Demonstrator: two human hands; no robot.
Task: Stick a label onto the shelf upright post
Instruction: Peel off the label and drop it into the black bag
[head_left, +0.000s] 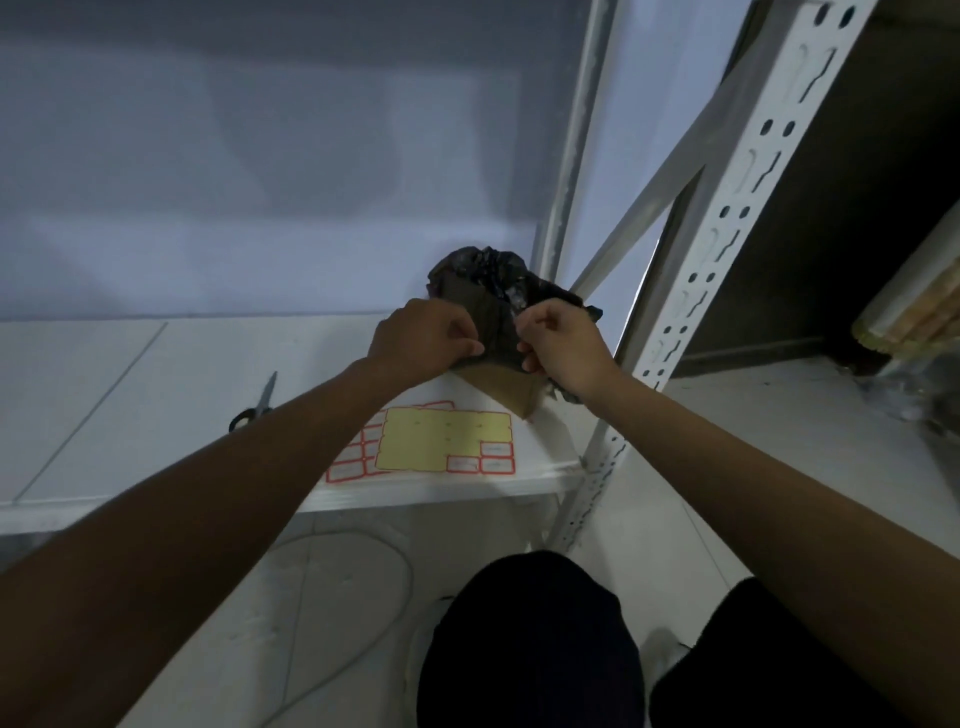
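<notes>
We see shelf upright post (727, 218): white painted metal, smooth, slotted. Black bag (483, 291): thin plastic, crinkled, with what we read as faint gloss. Box (506, 392) under it: brown cardboard, matt. Label sheet (441, 441): paper, yellow backing smooth. Scissors (257, 405): bright metal blades, dark handles, plastic as far as we can tell. Shelf board (104, 415): white, smooth.

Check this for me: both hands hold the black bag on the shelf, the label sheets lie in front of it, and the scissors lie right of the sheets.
Not quite: in the head view the scissors lie left of the label sheets, not right. The rest stands.
</notes>
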